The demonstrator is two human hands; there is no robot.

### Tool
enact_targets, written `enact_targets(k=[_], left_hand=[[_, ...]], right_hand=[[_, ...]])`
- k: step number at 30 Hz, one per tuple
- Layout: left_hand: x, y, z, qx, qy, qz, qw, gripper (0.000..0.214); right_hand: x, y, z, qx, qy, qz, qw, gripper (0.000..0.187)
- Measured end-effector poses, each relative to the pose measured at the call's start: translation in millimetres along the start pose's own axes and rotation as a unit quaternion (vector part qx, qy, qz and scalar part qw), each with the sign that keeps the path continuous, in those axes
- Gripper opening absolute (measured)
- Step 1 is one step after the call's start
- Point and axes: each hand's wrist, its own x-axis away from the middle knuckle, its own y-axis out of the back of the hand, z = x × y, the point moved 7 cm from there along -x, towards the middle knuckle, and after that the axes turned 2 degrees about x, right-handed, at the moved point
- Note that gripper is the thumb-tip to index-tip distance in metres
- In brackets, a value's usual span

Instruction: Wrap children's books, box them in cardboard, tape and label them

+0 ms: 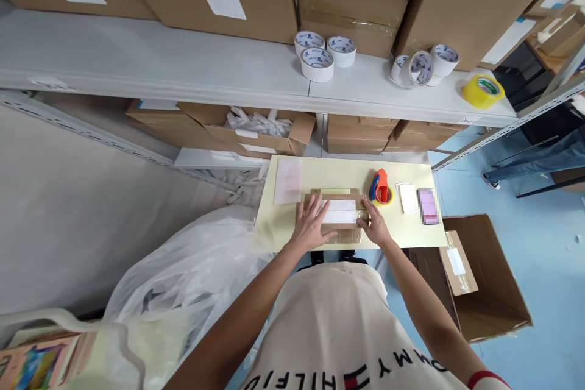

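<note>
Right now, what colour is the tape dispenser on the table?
The tape dispenser is orange-red and blue, best seen in the head view.

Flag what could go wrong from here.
1. The package, with the left hand and right hand on it, lies toward the person's side of the table; a hard pull might slide it off.
2. The tape dispenser is close to the right hand and could get knocked.
</note>
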Motion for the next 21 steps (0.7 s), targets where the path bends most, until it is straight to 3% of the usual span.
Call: enact_targets(k=[3,6,9,15,18,21], left_hand=[[-12.0,-7.5,-11.0,-0.042,-0.016,0.055,0.997,0.102],[-19.2,-12.9,-11.2,-0.074,-0.003,0.074,0.995,0.093],[-19.9,-14.2,-9.0,-0.094,0.011,0.07,0.993,0.087],[-18.6,-10.7,-6.2,-0.084,0.046,0.045,0.994,0.09],[-18.1,-13.3,-6.2,-0.084,0.055,0.045,0.994,0.087],[-15.9,-18.7,-7.3,-0.083,0.054,0.051,0.994,0.079]], right_hand=[[-4.0,-5.8,4.7,0.012,0.026,0.027,0.999,0.063],[-6.8,-11.7,9.4,0.015,0.042,0.048,0.998,0.065],[-7.8,-5.7,4.1,0.014,0.034,0.02,0.999,0.065],[-11.3,36.3,-49.8,-0.012,-0.083,-0.115,0.99,0.053],[-20.8,44.6,-69.2,-0.016,-0.101,-0.123,0.987,0.051],[-36.3,40.6,-74.9,0.008,-0.107,-0.087,0.99,0.047]])
